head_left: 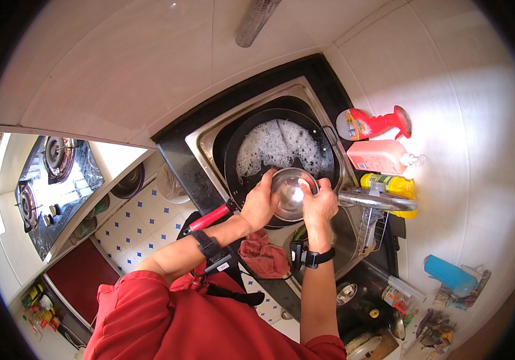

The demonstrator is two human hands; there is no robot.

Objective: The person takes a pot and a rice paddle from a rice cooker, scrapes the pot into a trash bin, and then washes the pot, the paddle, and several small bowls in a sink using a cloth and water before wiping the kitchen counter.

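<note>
A small round metal bowl [289,201] is held between my two hands over the near edge of a sink basin. My left hand [260,201] grips its left rim. On the other side, my right hand [319,201] has its fingers closed over the right rim, the thumb reaching inside. Beneath and beyond the bowl lies a wide black pan [233,150], holding foamy, soapy water [278,147]. Its red handle [208,217] sticks out toward the lower left, past my left wrist. Part of the pan's near rim is hidden by my hands and the bowl.
Right of the sink [200,141] stand a red-capped spray bottle [368,124], a pink pump bottle [377,157] and a yellow bottle [398,187]. A metal faucet [368,198] reaches in beside my right hand. A reddish cloth [263,257] lies at the near edge, by a wire rack [372,231].
</note>
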